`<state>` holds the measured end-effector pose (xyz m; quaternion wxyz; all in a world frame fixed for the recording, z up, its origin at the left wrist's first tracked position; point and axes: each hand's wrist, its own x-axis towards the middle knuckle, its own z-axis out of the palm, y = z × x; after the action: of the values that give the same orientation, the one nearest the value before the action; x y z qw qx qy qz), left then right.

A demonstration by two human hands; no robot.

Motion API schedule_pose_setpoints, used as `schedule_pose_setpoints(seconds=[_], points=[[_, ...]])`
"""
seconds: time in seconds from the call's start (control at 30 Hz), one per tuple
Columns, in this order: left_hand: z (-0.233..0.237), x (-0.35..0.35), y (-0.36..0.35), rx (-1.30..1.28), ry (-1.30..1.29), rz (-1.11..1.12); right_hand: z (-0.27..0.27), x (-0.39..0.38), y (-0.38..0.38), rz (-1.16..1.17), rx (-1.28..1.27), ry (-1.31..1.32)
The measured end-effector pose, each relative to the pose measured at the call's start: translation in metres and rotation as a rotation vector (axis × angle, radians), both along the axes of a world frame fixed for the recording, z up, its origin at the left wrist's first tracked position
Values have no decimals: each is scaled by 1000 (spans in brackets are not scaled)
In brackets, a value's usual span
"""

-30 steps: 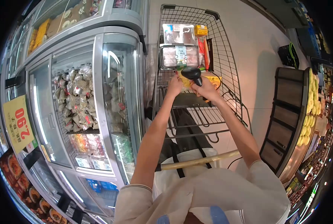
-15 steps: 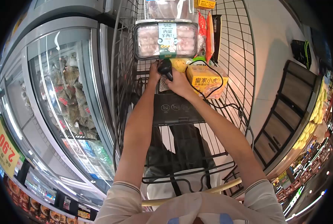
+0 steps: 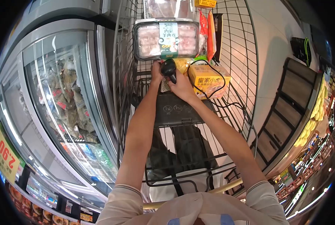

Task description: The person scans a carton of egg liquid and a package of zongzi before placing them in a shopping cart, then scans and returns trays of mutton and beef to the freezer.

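Note:
My right hand (image 3: 183, 87) is closed around the handle of a black handheld barcode scanner (image 3: 169, 67), its dark head tipped toward my left hand (image 3: 156, 72). My left hand sits beside the scanner, with its fingers mostly hidden behind it and below the meat tray, so what they hold does not show. A yellow package (image 3: 184, 65) lies just beyond my hands. The scanner's black cable loops over a yellow box with Chinese print (image 3: 209, 81) to the right. Beyond my hands is a clear-lidded tray of rolled pink meat (image 3: 186, 39).
The wire shopping cart (image 3: 246, 48) surrounds the goods, with a dark folding seat panel (image 3: 178, 108) under my wrists. Red and orange packets (image 3: 211, 35) stand at its right side. Glass-door freezers (image 3: 64, 93) line the left. A slatted brown stand (image 3: 287, 112) with bananas is on the right.
The scanner and my right hand have shifted very slightly to the right. The view has turned a little, so the freezer and stand sit slightly differently. My grip on the scanner is the same.

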<state>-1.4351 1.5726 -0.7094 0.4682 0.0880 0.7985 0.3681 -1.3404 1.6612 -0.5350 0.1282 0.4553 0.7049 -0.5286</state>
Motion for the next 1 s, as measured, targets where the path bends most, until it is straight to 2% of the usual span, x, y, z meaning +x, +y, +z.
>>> schedule_pose_setpoints(seconds=[0.07,0.13,0.2,0.27,0.3,0.37,0.4,0.43,0.47,0.53,0.57,0.63,0.7,0.77,0.83,0.9,1.0], points=[[15,-10,4,-40,-35,-76,3,-1,-1,-22,-25,-17],[3,-2,-4,4,50,33,7,-2,1,-64,-85,-34],[7,-2,-7,-18,116,82,15,-2,1,-50,3,-66],[53,-14,-4,-111,172,77,18,-3,0,-59,51,-64],[72,-22,-2,-237,126,39,16,-1,-2,-76,56,-50],[121,-26,1,-346,230,41,13,1,-2,-89,51,-28],[142,-24,1,-398,285,44,24,-1,2,-111,-32,4],[155,-16,-1,-344,424,75,32,0,3,-128,-52,12],[170,-13,-4,-292,351,121,40,-1,3,-146,-67,20],[208,-12,0,-160,201,210,59,-4,0,-213,3,258],[229,-13,0,-5,15,320,71,-3,-1,-241,41,379],[283,-21,-1,315,-358,516,116,-10,2,-392,-82,371],[350,-38,-4,393,-362,430,179,-22,6,-488,-190,402],[404,-51,-15,425,-349,358,232,-28,3,-424,-120,451],[458,-61,-34,579,-312,326,306,-38,-10,-372,-88,457],[517,-69,-60,707,-264,269,366,-49,-35,-347,-16,606],[601,-76,-109,833,-245,348,443,-65,-89,-325,-17,753]])
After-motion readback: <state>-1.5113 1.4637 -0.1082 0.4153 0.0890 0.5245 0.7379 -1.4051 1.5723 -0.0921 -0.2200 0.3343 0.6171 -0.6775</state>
